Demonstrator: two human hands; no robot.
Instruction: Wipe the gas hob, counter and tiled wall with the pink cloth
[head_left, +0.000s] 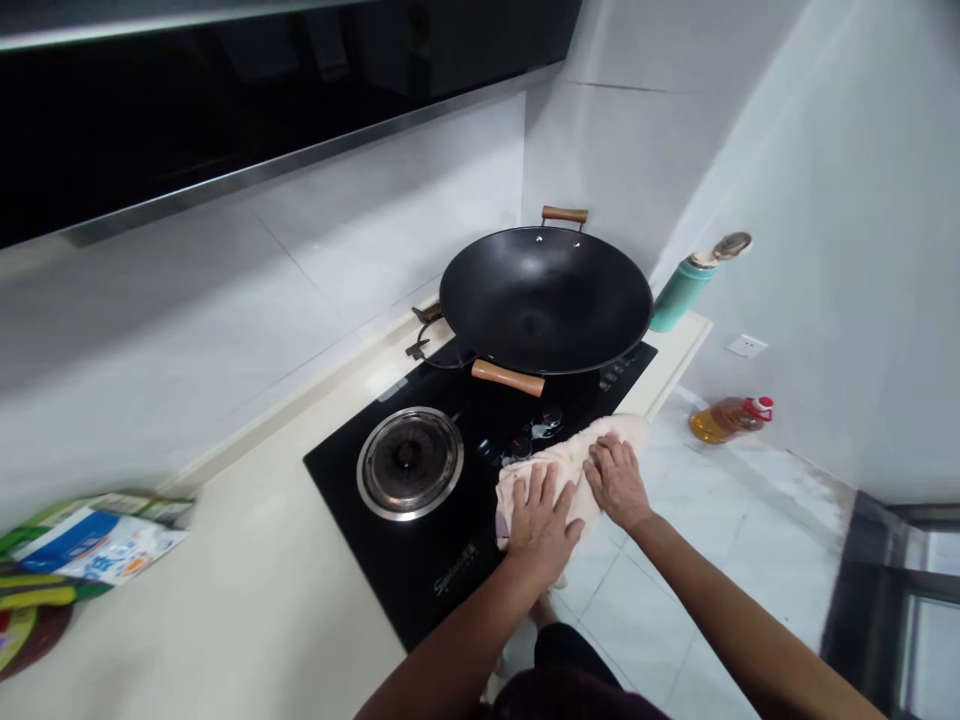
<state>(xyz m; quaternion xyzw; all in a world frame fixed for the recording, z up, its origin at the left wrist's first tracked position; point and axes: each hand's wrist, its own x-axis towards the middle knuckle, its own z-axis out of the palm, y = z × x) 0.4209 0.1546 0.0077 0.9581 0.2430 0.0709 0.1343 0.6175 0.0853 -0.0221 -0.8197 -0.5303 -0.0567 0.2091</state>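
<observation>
A pale pink cloth lies across the front edge of the black gas stove, close to its knobs. My left hand rests flat on the cloth's left part, fingers spread. On the cloth's right part lies my right hand, its fingers bent a little and pressed to the fabric. Behind the hands a large black wok with wooden handles sits over the far burner. The near burner is bare, with a shiny metal ring.
A green bottle with its lid flipped up stands at the counter's far end. On the floor is an oil jug with a red cap. Food packets lie at the left of the counter. A dark range hood hangs above.
</observation>
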